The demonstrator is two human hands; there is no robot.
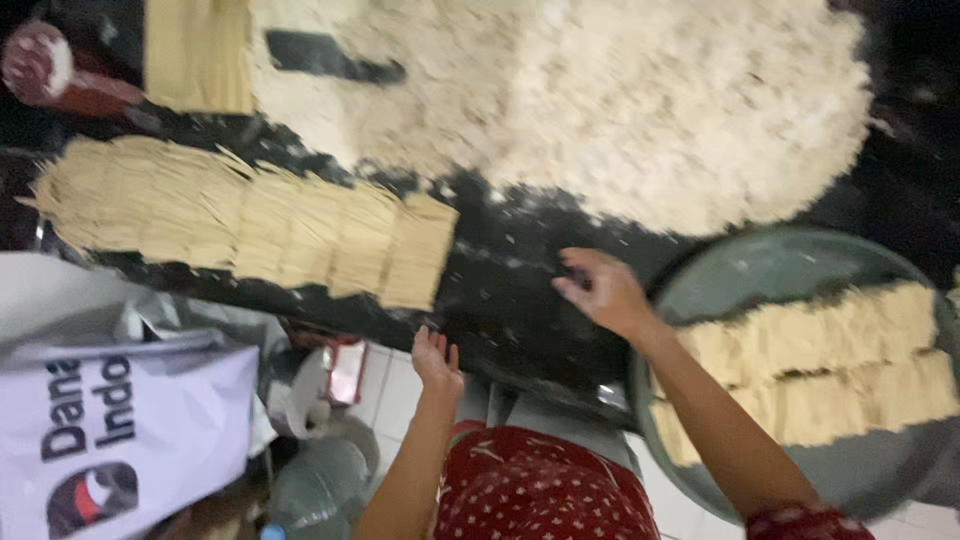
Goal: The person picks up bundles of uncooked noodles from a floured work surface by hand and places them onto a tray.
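Presently, entries for this moment:

Right hand [600, 290]: raised over the dark counter [510, 290] near its front edge, fingers loosely spread and dusted white, gripping nothing; nearest to the round grey tray [760, 270] just to its right.

Left hand [436, 362]: fingers extended and close together, resting at the counter's front edge, empty; just below the near end of the noodle row [250, 225].

Noodle row: flat bundles of pale yellow strands, overlapping like shingles along the front-left part of the counter, last bundle close to the front edge.

Tray: overhanging the front-right corner of the counter, carrying two rows of folded noodle portions [830, 360]; much of the tray past the edge, support underneath not visible.

Flour heap [650, 100]: large white mound across the back of the counter, dark scraper handle [330, 58] half buried at its left.

Risk, tray: judged liable to tip or slide off the corner if nudged by the right forearm, given the overhang.

Risk, row: end bundle could be dragged over the front edge by a careless sweep of the left hand; loose strands likely to break or tangle.

Risk, grip: floured fingers judged slippery on smooth metal.

Below counter: white bag [120, 420] and tiled floor [400, 385], landing zone for anything dropped.

Blur: heavy; fine detail unreadable.
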